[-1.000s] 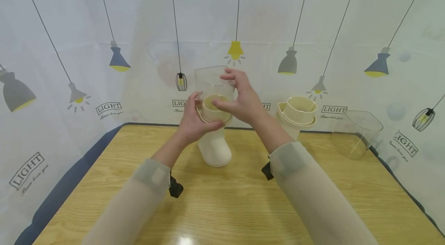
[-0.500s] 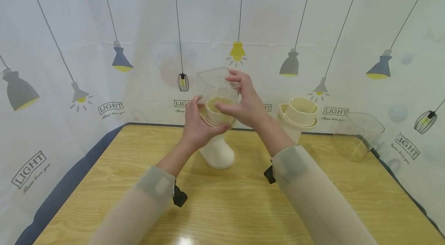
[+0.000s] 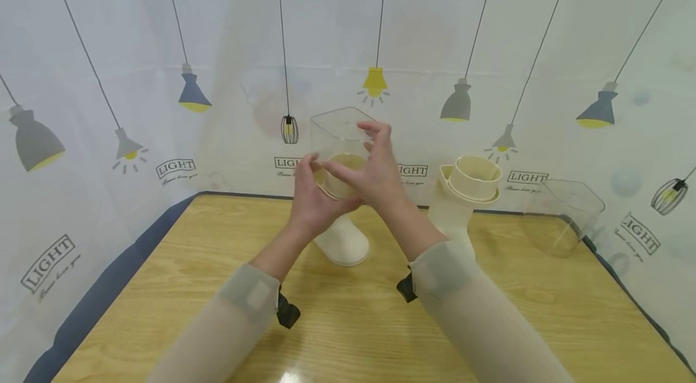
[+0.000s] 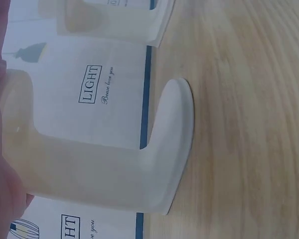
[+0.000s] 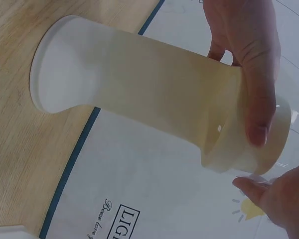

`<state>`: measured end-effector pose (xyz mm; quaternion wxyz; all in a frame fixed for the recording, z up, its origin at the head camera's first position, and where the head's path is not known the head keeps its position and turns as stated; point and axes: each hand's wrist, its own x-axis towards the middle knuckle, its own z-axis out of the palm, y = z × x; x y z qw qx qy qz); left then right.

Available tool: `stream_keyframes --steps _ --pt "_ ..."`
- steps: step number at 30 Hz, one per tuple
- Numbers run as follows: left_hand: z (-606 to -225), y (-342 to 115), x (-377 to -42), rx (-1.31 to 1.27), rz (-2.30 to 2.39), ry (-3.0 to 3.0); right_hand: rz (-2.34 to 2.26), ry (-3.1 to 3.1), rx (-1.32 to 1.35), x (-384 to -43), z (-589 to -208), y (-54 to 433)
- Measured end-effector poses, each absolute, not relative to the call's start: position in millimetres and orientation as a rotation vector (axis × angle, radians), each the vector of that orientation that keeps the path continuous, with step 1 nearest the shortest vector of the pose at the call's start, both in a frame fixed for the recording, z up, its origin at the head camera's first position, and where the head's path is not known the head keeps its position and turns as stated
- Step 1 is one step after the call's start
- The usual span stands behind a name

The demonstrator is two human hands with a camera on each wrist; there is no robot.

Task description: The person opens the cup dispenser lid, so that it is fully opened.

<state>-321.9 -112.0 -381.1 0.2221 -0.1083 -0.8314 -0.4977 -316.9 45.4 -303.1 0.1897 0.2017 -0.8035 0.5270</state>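
Note:
A cream plastic stand (image 3: 345, 244) with a flat foot and a round collar stands upright on the table. My left hand (image 3: 315, 202) grips its collar from the left, and in the right wrist view that thumb lies along the collar (image 5: 234, 149). A clear plastic container (image 3: 328, 126) sits around the collar's inner ring, open end up. My right hand (image 3: 377, 174) holds the container's right side, thumb across the front and fingers bent behind; in the right wrist view a fingertip (image 5: 251, 186) touches near the collar's edge. My hands partly hide where container and collar meet.
A second cream stand (image 3: 451, 214) with a ring on top stands to the right. Another clear container (image 3: 562, 220) is at the table's back right corner. A printed cloth (image 3: 228, 99) hangs behind the wooden table (image 3: 348, 322).
My right hand has shifted slightly down and left, its thumb now reaching farther across the container's front. My left hand keeps its grip on the collar. The view has swung slightly left.

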Motion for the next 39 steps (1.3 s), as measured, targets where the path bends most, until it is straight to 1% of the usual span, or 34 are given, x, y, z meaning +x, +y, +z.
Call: stream_keyframes --steps 5,17,24,32,39 --pt "-381 -118 -323 -0.293 -1.519 -2.338 1.487 -2.197 0.504 -318 -308 33" --pt "-374 -119 -327 -0.314 -1.475 -2.358 1.689 -2.036 0.344 -317 -299 21" --pt "-375 -121 -327 -0.317 -1.428 -2.388 1.529 -2.042 0.451 -313 -300 16" --pt "-374 -123 -328 -0.337 -1.418 -2.389 1.671 -2.077 0.355 -310 -291 20" --pt "-374 -124 -336 -0.437 -1.395 -2.336 1.356 -2.202 0.462 -301 -281 18"
